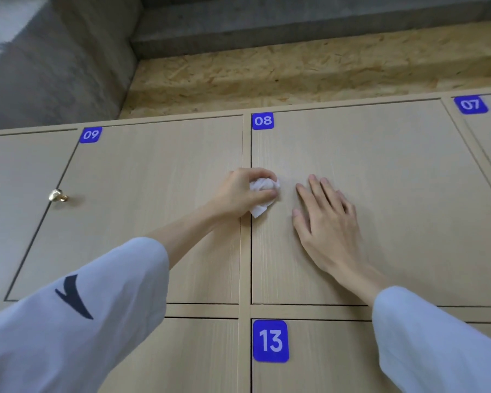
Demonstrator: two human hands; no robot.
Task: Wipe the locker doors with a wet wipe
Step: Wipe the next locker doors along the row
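The left hand (240, 194) squeezes a crumpled white wet wipe (262, 195) against the pale wooden locker door marked 08 (394, 180). At its 3 o'clock, the right hand (328, 222) lies flat, fingers straight.

Person, two arms in view. Left sleeve (77, 313): loose, pale grey-white fabric, wide cuff ending partway along the forearm, bearing a dark navy angular logo (75, 297) on its upper face. Right sleeve (431, 344): same pale fabric, wide cuff, unmarked. Both hands bare, no rings or watch visible.
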